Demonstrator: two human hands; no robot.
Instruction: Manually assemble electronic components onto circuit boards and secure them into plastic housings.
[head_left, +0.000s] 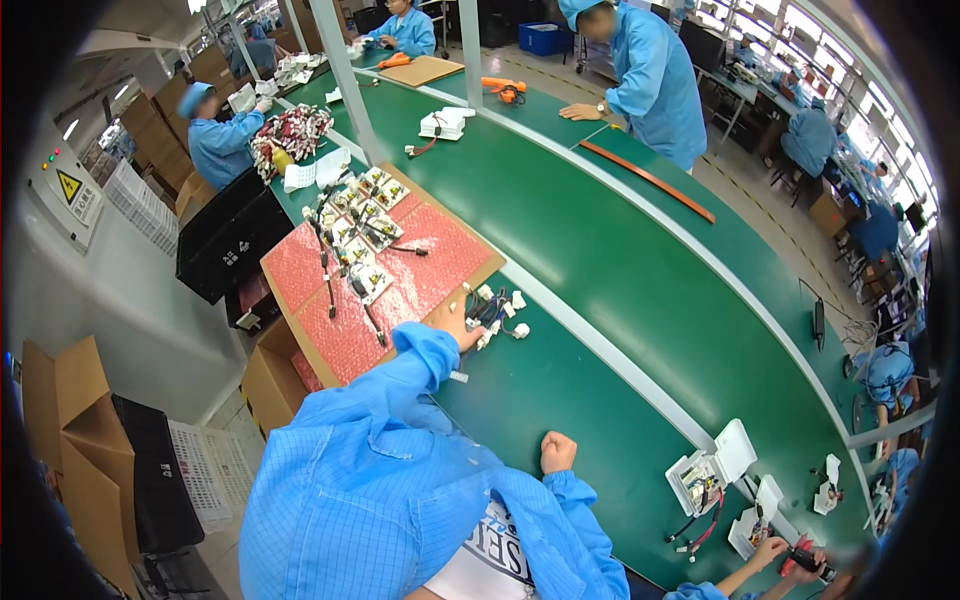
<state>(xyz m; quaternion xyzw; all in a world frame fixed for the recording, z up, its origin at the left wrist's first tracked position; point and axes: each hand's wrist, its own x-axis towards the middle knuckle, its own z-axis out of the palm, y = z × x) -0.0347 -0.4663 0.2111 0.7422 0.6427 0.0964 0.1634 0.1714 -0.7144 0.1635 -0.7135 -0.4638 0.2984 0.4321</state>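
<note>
My left hand [457, 322] reaches to the left edge of a small pile of dark cables with white connectors [493, 312] on the green bench. Its thumb and a finger are spread at the pile, touching it; I see nothing lifted. My right hand [558, 453] rests on the bench as a closed fist, apart from the pile, with nothing showing in it. Left of the pile, several white-based circuit boards [368, 232] with black leads lie on a sheet of pink bubble wrap [425, 265] over cardboard. A small white piece [458, 377] lies beside my left sleeve.
A green conveyor belt [590, 235] with pale rails runs past the bench. Open white housings [697, 484] with wires sit at the right, near a co-worker's hands [770, 552]. Another co-worker [650, 80] stands across the belt. Cardboard boxes [85, 440] and a black crate [235, 235] stand left.
</note>
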